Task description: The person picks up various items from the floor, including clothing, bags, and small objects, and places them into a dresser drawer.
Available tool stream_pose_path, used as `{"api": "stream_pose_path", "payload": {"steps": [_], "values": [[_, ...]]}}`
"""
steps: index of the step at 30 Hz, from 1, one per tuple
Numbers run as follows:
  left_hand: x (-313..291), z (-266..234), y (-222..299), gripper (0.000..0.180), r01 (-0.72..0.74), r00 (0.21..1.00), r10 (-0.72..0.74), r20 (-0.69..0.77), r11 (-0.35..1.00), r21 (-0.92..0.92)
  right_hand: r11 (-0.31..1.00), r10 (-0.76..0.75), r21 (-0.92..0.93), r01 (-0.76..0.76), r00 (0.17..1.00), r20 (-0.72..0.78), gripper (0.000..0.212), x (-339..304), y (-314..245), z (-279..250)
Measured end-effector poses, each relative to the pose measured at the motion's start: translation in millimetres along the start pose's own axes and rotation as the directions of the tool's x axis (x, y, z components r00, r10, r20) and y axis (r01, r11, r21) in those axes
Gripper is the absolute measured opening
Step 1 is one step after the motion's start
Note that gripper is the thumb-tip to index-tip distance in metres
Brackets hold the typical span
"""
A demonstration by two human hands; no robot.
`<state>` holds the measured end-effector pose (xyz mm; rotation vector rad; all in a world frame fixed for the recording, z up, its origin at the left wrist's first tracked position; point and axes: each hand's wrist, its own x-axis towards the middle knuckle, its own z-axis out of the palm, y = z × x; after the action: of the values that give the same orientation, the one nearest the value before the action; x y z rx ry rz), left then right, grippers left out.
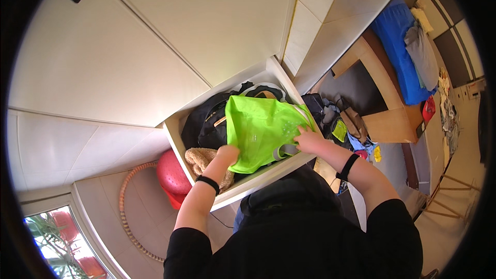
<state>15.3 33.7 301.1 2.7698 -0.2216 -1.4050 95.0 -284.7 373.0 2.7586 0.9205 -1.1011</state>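
Observation:
A lime-green fabric bag [253,129] with a grey strap section lies spread over the contents of a pulled-out white drawer [263,182]. My left hand [228,156] is closed on the bag's left edge. At the bag's right side, my right hand [308,140] grips the fabric near the strap, its fingertips on top of the cloth. Under and behind the bag sits a black bag [206,120] with a zipper. A brown fluffy cloth [201,159] is bunched in the drawer's near left corner, beside my left wrist. The bag hides the drawer's middle.
Tall white cabinet doors [155,31] rise behind the drawer. A red ball [172,173] and a hoop [124,206] are at the left, near a window [67,240]. To the right are piled clothes and bags [336,119], a wooden desk [387,124] and blue bedding [400,46].

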Motion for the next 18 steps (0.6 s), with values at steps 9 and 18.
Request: {"api": "stream_pose_path", "payload": {"steps": [9, 18], "values": [[-77.3, 12.3, 9.2, 0.031, 0.205, 0.927, -0.281, -0.249, 0.935, -0.289, 0.977, -0.128, 0.124, 0.173, 0.944, -0.303, 0.047, 18.4, -19.1, -8.5], [-22.8, -6.0, 16.5, 0.086, -0.105, 0.994, 0.106, 0.022, 0.993, -0.055, 0.952, 0.073, 0.304, -0.031, 0.989, -0.128, 0.041, -39.1, -31.2, 20.2]]}}
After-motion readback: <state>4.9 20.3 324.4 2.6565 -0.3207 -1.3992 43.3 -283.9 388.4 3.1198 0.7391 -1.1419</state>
